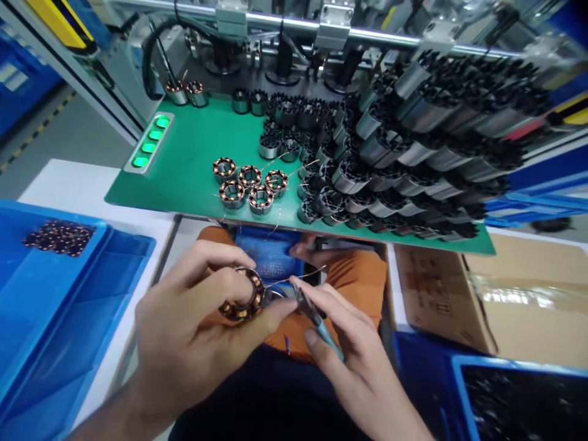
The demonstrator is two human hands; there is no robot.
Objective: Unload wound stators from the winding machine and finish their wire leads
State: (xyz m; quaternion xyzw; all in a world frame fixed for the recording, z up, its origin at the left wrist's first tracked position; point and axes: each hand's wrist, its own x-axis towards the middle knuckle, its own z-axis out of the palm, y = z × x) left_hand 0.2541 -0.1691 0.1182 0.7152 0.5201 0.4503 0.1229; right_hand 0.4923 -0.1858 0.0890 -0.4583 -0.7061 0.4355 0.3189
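My left hand [197, 312] is closed around a copper-wound motor stator [241, 306], with fingers at its rim and inside its ring. From the stator a thin wire end sticks out to the right. My right hand [349, 343] grips a pair of cutters [319, 321] with light blue handles, the jaws pointing up and left beside that wire. Whether the jaws touch the wire I cannot tell. Beyond my hands, several wound stators [250, 177] with loose wire ends stand on the green mat [193, 135].
Stacked unwound stators [390, 147] fill the mat's right side. Behind runs a machine with a metal rail [294, 27]. Four green-lit buttons [149, 147] sit at left. A blue bin [27, 294] holds wound stators at far left; a cardboard box [528, 294] stands at right.
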